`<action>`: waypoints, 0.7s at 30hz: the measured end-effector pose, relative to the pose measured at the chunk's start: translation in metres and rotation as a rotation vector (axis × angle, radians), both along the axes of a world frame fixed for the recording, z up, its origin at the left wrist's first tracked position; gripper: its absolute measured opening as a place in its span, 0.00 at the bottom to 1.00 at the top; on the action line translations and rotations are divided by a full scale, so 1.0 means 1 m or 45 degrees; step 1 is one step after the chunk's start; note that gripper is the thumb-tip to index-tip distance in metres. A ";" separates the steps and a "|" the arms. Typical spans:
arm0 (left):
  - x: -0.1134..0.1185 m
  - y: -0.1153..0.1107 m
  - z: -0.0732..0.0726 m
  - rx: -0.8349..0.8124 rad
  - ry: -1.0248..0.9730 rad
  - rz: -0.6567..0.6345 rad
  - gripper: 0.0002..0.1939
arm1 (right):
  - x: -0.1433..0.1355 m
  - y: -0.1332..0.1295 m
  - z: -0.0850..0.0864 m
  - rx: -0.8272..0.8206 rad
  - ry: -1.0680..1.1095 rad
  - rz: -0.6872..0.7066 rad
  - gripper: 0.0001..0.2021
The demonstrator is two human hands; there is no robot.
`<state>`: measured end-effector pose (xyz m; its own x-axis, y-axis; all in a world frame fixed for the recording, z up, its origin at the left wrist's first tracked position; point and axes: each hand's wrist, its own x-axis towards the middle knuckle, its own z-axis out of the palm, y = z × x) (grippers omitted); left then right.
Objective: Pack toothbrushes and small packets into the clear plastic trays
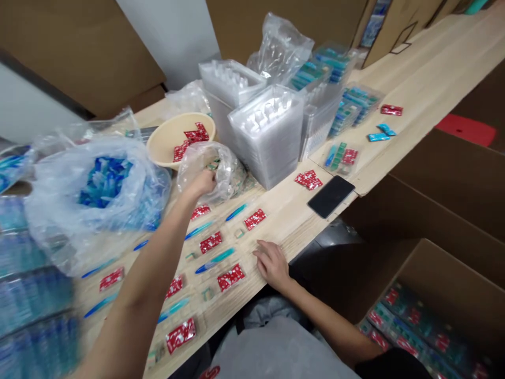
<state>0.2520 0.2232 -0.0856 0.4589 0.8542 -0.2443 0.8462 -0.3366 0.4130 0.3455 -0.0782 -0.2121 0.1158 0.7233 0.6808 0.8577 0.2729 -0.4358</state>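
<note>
My left hand [205,181] reaches into the mouth of a clear plastic bag [231,173] that holds small green-and-tan pieces; its fingertips are partly hidden. My right hand [273,263] rests at the table's front edge, its fingers loosely spread with nothing in them. Between and below the hands, clear trays lie in rows, with red packets [231,277], blue pens [215,260] and small greenish pieces [207,293] on them. A cream bowl [157,145] of red packets stands behind the bag.
A large bag [51,210] of blue items sits left, beside stacked filled trays [35,305]. Tall stacks of clear trays [268,142] stand behind. A black phone [331,196] lies near the edge. At lower right, an open carton [453,268] holds filled packs.
</note>
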 end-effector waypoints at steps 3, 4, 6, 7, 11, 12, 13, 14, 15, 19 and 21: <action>0.001 -0.007 0.008 0.008 -0.109 0.063 0.04 | 0.001 -0.001 -0.001 -0.012 -0.004 0.012 0.09; 0.000 -0.008 0.010 0.024 -0.151 0.096 0.04 | 0.002 -0.001 -0.001 -0.016 -0.009 0.014 0.08; -0.002 -0.011 0.013 0.021 -0.380 0.227 0.03 | 0.002 0.000 0.004 -0.034 0.032 0.037 0.08; -0.004 -0.013 0.013 -0.014 -0.592 0.320 0.01 | 0.003 0.003 0.009 -0.040 0.098 0.072 0.07; -0.017 -0.026 0.009 -0.339 -1.567 0.612 0.03 | 0.010 0.046 0.050 -0.019 0.393 0.263 0.09; -0.021 -0.029 0.008 -0.406 -1.664 0.613 0.03 | 0.012 0.066 0.063 0.008 0.474 0.292 0.08; -0.024 -0.033 0.007 -0.456 -1.714 0.599 0.03 | 0.014 0.089 0.075 -0.029 0.594 0.331 0.09; -0.027 -0.036 0.007 -0.487 -1.736 0.571 0.03 | 0.015 0.114 0.086 -0.060 0.748 0.389 0.11; -0.029 -0.038 0.007 -0.502 -1.744 0.542 0.03 | 0.015 0.139 0.096 -0.083 0.936 0.463 0.13; -0.037 -0.040 0.008 -0.477 -1.701 0.409 0.06 | 0.008 0.214 0.119 -0.411 1.448 0.660 0.21; -0.039 -0.037 0.006 -0.426 -1.614 0.340 0.06 | 0.002 0.229 0.123 -0.539 1.453 0.628 0.19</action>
<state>0.2130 0.1859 -0.0793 0.3520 0.9359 0.0094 -0.1564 0.0489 0.9865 0.3474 0.1513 -0.0894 0.1350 0.9870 0.0875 -0.1984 0.1134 -0.9735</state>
